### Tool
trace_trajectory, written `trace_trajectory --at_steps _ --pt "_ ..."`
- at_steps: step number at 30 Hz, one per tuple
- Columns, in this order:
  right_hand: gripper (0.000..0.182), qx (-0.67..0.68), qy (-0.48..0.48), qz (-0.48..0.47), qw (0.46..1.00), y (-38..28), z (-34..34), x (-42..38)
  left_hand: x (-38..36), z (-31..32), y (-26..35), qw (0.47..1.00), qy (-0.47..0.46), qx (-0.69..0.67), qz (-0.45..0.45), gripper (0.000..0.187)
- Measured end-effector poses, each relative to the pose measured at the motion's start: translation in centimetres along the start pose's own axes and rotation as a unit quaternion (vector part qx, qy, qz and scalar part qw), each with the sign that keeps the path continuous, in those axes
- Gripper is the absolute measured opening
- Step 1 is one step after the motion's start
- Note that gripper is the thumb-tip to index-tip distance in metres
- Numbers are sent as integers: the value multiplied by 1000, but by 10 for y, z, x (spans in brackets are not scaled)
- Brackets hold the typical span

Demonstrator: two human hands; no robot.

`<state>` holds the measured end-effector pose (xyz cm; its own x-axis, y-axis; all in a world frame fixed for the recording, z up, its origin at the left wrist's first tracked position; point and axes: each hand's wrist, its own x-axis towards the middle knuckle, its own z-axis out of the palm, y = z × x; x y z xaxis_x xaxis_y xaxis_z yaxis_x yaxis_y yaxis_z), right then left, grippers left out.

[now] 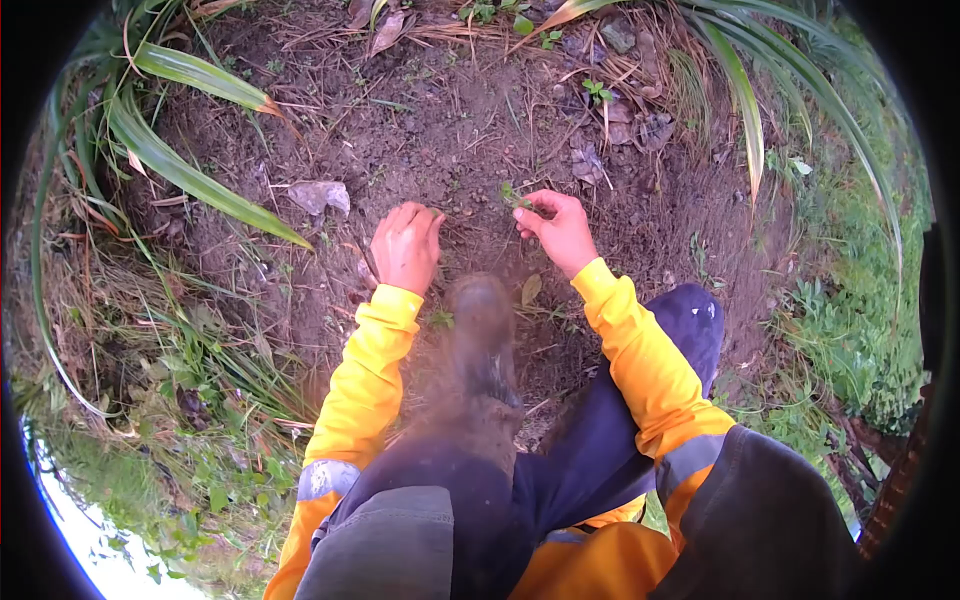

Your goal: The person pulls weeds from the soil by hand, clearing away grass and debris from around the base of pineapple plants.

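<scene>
My right hand (557,230) is closed in a pinch on a small green weed (511,194), its leaves poking out past the fingertips. It is held just over the dark bare soil (430,130). To the left, my left hand (407,248) is low at the ground with its fingers curled together, back of the hand up. Whatever those fingers grip, if anything, is hidden. A dry curled leaf (320,196) lies beside the left hand. Between and below the hands is a muddy boot (481,335).
Long strap-like green leaves (205,180) arch in from the upper left, and more (740,100) from the upper right. Dead leaves (588,163) litter the soil. Grass and low weeds (840,330) grow on the right. My bent knee (690,320) is beside the right forearm.
</scene>
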<state>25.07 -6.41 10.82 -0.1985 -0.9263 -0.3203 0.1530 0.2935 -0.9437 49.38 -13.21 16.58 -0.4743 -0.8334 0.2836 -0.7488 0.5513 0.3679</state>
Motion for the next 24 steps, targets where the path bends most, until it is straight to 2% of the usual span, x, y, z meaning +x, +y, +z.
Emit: trace_trajectory --at_steps 3,4,7,8,11,12,15,16,19,24 --pt "16 55 -59 24 996 -16 0 -9 3 -4 -5 999 -2 -47 -24 10" --pt "15 40 -81 29 995 -19 1 -11 -2 -12 -4 985 -41 -123 -111 12" --pt "13 4 -125 26 992 -25 1 -17 -20 -53 -4 963 -134 -188 -141 10" --pt "12 -4 -119 25 993 -25 1 -16 -29 -64 -7 961 -172 -192 -101 11" --pt "12 -11 -106 28 994 -22 0 -13 -62 -72 -20 960 -213 -179 36 13" --pt "12 0 -104 30 994 -22 0 -12 -68 -73 -24 948 -256 -173 76 40" --pt "11 6 -113 22 993 -19 0 -10 -69 -77 -17 935 -318 -122 97 68" --pt "11 0 -118 16 993 -18 0 -10 -68 -74 -19 926 -337 -122 116 88" --pt "11 -18 -119 17 993 -12 -3 -12 -69 -62 -19 933 -321 -95 134 82" --pt "12 -11 -94 37 995 -18 -11 -15 -88 -42 -36 942 -280 -114 144 60"
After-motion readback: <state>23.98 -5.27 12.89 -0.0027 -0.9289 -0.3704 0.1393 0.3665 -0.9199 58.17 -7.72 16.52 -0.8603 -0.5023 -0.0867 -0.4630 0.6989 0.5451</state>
